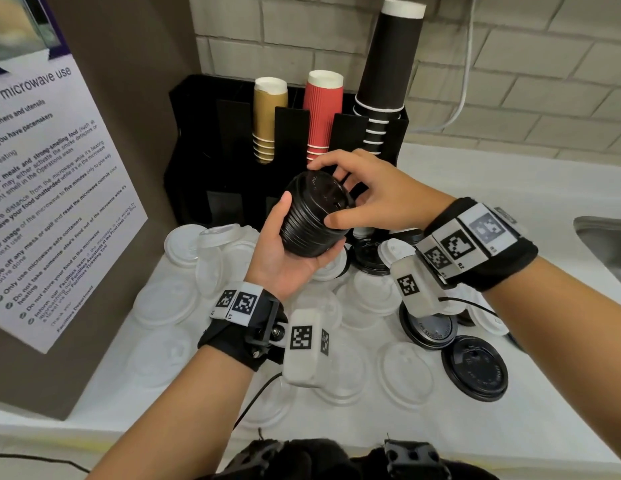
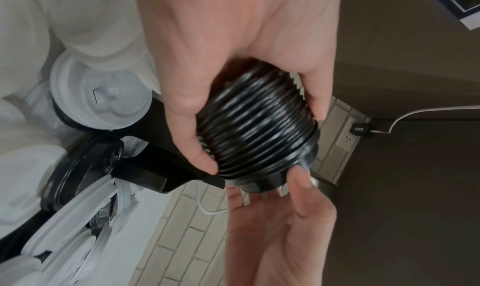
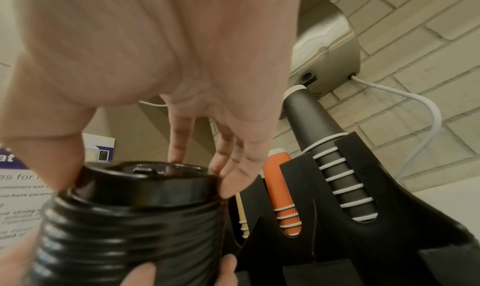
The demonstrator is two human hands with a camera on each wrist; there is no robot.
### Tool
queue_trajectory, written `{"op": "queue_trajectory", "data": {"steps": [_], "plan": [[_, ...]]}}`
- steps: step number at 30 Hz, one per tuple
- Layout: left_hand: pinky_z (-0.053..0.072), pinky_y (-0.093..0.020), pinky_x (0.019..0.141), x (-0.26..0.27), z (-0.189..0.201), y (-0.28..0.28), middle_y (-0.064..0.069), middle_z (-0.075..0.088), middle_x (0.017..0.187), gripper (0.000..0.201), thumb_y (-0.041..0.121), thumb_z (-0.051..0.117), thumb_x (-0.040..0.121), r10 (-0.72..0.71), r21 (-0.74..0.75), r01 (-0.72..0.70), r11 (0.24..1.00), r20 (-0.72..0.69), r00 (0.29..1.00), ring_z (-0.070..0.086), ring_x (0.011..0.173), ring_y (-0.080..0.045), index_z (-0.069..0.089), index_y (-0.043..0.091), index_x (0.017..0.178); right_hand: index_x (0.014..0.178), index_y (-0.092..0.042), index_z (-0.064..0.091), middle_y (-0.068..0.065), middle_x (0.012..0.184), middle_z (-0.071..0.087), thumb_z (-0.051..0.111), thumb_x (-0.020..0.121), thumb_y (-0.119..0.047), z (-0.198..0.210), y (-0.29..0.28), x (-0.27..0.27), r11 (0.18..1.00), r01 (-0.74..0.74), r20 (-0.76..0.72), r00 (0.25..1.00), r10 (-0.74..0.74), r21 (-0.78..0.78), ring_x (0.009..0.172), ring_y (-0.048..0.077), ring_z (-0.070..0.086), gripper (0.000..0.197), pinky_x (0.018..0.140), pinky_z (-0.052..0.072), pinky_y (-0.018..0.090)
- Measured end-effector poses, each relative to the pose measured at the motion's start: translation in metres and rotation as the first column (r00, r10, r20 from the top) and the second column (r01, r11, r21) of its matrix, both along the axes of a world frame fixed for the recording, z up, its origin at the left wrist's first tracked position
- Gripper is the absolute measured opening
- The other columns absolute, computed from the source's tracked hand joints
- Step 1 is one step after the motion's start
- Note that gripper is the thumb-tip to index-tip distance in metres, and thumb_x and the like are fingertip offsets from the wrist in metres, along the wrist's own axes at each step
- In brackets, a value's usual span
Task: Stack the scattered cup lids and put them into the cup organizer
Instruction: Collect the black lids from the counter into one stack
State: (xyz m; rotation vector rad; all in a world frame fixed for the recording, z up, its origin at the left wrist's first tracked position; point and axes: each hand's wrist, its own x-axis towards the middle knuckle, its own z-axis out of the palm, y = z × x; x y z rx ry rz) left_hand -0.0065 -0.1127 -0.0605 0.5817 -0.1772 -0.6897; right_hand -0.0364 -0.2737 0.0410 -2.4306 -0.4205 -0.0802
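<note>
— Left of the hands, what's on the poster (image 1: 52,188)?
— "microwave use" is legible.
— And between them?
— Left hand (image 1: 285,258) cups a ribbed black lid stack (image 1: 312,220); right hand (image 1: 378,192) pinches its top lid, before the organizer (image 1: 350,133).

A white counter (image 1: 475,188) holds everything. Many white lids (image 1: 167,304) lie scattered on it, some overlapping. A few black lids (image 1: 475,372) lie among them on the right. A black cup organizer (image 1: 233,161) stands at the back by the brick wall.
</note>
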Motion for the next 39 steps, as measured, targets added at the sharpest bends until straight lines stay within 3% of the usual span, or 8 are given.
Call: {"op": "queue_trajectory", "data": {"steps": [4, 8, 12, 15, 18, 25, 31, 39], "plan": [[0.054, -0.041, 0.089, 0.004, 0.0, 0.006, -0.014, 0.068, 0.12, 0.049, 0.05, 0.064, 0.076, 0.037, -0.045, -0.037, 0.998, 0.003, 0.999, 0.066, 0.109, -0.028, 0.074, 0.014, 0.109, 0.134, -0.032, 0.041, -0.005, 0.108, 0.048, 0.074, 0.076, -0.044, 0.002, 0.0, 0.004, 0.996, 0.032, -0.042, 0.999, -0.029, 0.083, 0.095, 0.005, 0.054, 0.068, 0.073, 0.047, 0.01], [0.051, -0.038, 0.093, 0.012, 0.005, 0.021, -0.013, 0.069, 0.118, 0.048, 0.05, 0.058, 0.079, 0.089, -0.119, -0.091, 0.989, -0.025, 0.996, 0.067, 0.107, -0.027, 0.076, 0.013, 0.103, 0.109, -0.013, 0.058, -0.001, 0.097, 0.062, 0.061, 0.092, -0.024, -0.012, -0.006, 0.014, 0.964, 0.264, -0.045, 0.964, -0.262, 0.037, 0.086, 0.008, 0.059, 0.02, 0.079, 0.05, 0.021], [0.053, -0.038, 0.09, 0.018, 0.012, 0.029, -0.013, 0.067, 0.12, 0.051, 0.049, 0.06, 0.077, 0.134, -0.143, -0.136, 0.98, -0.022, 0.991, 0.066, 0.108, -0.027, 0.073, 0.011, 0.109, 0.134, -0.011, 0.045, 0.01, 0.124, 0.057, 0.075, 0.079, -0.036, -0.048, -0.003, 0.02, 0.817, 0.019, -0.281, 0.934, -0.221, -0.577, 0.112, 0.024, 0.056, 0.067, 0.093, 0.047, 0.032], [0.053, -0.039, 0.09, 0.017, 0.015, 0.029, -0.013, 0.065, 0.124, 0.056, 0.048, 0.063, 0.076, 0.145, -0.14, -0.146, 0.979, -0.016, 0.989, 0.065, 0.111, -0.028, 0.065, 0.012, 0.118, 0.145, -0.017, 0.026, 0.01, 0.133, 0.045, 0.082, 0.065, -0.045, -0.075, 0.01, 0.028, 0.665, -0.066, -0.273, 0.938, -0.213, -0.744, 0.124, 0.029, 0.043, 0.101, 0.095, 0.045, 0.043], [0.054, -0.04, 0.089, 0.016, 0.015, 0.032, -0.014, 0.066, 0.122, 0.052, 0.048, 0.064, 0.076, 0.151, -0.135, -0.151, 0.979, -0.011, 0.989, 0.066, 0.11, -0.028, 0.069, 0.011, 0.113, 0.143, -0.017, 0.024, 0.007, 0.132, 0.045, 0.081, 0.063, -0.045, -0.09, 0.018, 0.035, 0.587, -0.041, -0.196, 0.959, -0.202, -0.808, 0.123, 0.028, 0.045, 0.103, 0.089, 0.047, 0.044], [0.053, -0.041, 0.088, 0.022, 0.011, 0.046, -0.014, 0.065, 0.125, 0.058, 0.047, 0.068, 0.073, 0.194, -0.143, -0.195, 0.97, -0.02, 0.981, 0.065, 0.111, -0.029, 0.067, 0.011, 0.118, 0.14, -0.007, 0.032, 0.014, 0.128, 0.054, 0.065, 0.086, -0.022, -0.082, 0.026, 0.046, 0.827, 0.022, -0.182, 0.972, -0.149, -0.562, 0.114, 0.028, 0.054, 0.065, 0.095, 0.046, 0.037], [0.052, -0.041, 0.09, 0.024, 0.012, 0.051, -0.012, 0.067, 0.122, 0.051, 0.049, 0.071, 0.071, 0.199, -0.137, -0.195, 0.971, 0.014, 0.98, 0.065, 0.111, -0.027, 0.075, 0.013, 0.107, 0.131, -0.003, 0.044, 0.012, 0.124, 0.056, 0.08, 0.074, -0.028, -0.079, 0.029, 0.054, 0.643, -0.091, -0.304, 0.925, -0.229, -0.761, 0.113, 0.025, 0.056, 0.072, 0.094, 0.049, 0.034], [0.053, -0.042, 0.089, 0.024, 0.011, 0.053, -0.013, 0.067, 0.122, 0.049, 0.047, 0.073, 0.07, 0.211, -0.132, -0.209, 0.969, 0.0, 0.977, 0.065, 0.112, -0.028, 0.076, 0.013, 0.106, 0.124, -0.016, 0.052, 0.002, 0.114, 0.062, 0.078, 0.067, -0.053, -0.102, 0.038, 0.063, 0.673, -0.05, -0.273, 0.935, -0.229, -0.738, 0.108, 0.021, 0.06, 0.073, 0.094, 0.051, 0.035]]}}
